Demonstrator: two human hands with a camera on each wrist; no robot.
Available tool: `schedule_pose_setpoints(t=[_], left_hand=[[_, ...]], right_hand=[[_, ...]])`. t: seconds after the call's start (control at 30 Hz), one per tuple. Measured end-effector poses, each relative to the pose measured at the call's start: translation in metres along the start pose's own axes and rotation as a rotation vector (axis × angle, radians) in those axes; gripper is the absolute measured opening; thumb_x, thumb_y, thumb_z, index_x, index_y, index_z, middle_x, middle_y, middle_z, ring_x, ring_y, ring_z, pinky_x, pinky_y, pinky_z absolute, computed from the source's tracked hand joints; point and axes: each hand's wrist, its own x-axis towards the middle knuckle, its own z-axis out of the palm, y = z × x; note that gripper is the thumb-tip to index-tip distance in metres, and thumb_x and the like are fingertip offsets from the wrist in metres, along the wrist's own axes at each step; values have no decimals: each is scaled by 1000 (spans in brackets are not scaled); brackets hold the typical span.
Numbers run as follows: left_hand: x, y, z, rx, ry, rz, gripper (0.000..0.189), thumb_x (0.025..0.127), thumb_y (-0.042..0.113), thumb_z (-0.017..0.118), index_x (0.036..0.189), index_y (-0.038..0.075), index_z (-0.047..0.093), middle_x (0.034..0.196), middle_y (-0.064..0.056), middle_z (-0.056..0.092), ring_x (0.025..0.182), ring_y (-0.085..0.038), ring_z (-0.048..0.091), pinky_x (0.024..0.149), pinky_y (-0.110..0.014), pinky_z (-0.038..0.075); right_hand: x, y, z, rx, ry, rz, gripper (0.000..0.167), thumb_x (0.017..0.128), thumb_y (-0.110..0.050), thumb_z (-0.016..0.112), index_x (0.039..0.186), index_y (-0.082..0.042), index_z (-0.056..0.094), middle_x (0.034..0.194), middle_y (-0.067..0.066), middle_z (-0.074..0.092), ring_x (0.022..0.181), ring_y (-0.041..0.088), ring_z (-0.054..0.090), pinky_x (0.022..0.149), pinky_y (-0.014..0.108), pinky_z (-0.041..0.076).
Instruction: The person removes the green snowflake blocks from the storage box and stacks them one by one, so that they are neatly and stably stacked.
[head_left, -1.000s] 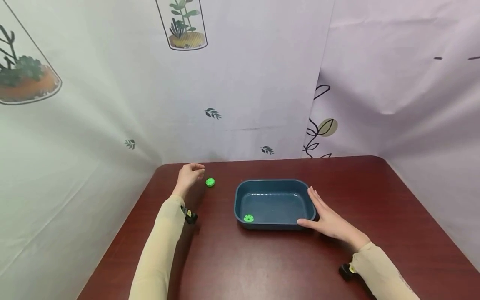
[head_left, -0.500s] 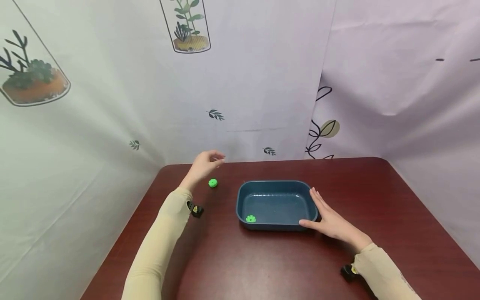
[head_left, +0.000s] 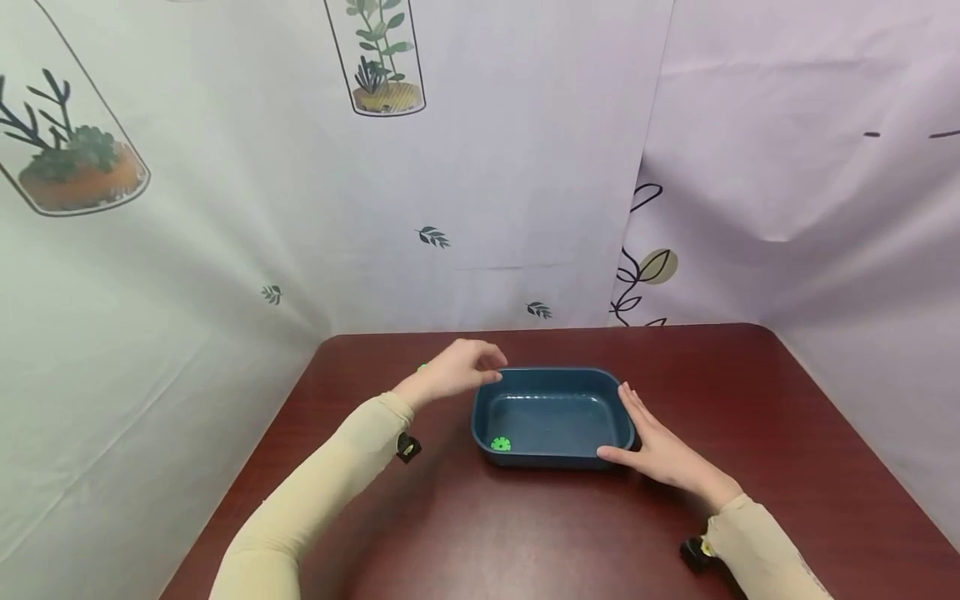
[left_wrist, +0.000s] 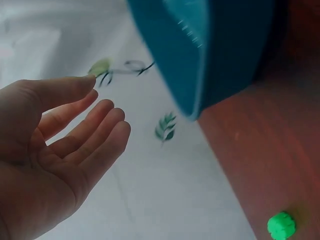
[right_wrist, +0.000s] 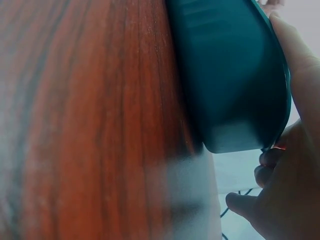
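Note:
A dark blue rectangular tray (head_left: pixel 551 461) stands on the table. Inside its near left corner lies a flat green notched disc (head_left: pixel 500 444). My left hand (head_left: pixel 459 368) hovers at the tray's back left corner, fingers loosely bent; in the left wrist view nothing shows between thumb and fingers. A second green notched piece (left_wrist: pixel 281 226) lies on the table left of the tray, almost wholly hidden behind the left hand in the head view. At the tray's right end my right hand (head_left: pixel 663 450) rests with extended fingers along the side and its thumb by the near rim.
The dark red wood-grained table (head_left: pixel 525 533) runs back to a pale cloth wall (head_left: pixel 487 167) with plant prints. Cloth also hangs along the left and right sides. A small black device (head_left: pixel 407 448) sits on the left wrist, and another black device (head_left: pixel 696 553) on the right.
My left hand has risen from beside the green piece on the table, passed over it to the right, and come down at the tray's back left corner. The right hand stays put.

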Motion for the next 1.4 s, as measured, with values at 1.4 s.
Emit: schedule_pose_setpoints(t=[1.4], left_hand=[[1, 9, 75, 487, -461, 172, 44, 87, -6, 66, 126, 15, 67, 119, 2, 65, 105, -10, 58, 88, -21, 49]], right_hand=[[-1, -3, -2, -31, -3, 11, 114, 86, -60, 71, 163, -14, 0, 168, 18, 0, 149, 48, 15, 105, 70, 31]])
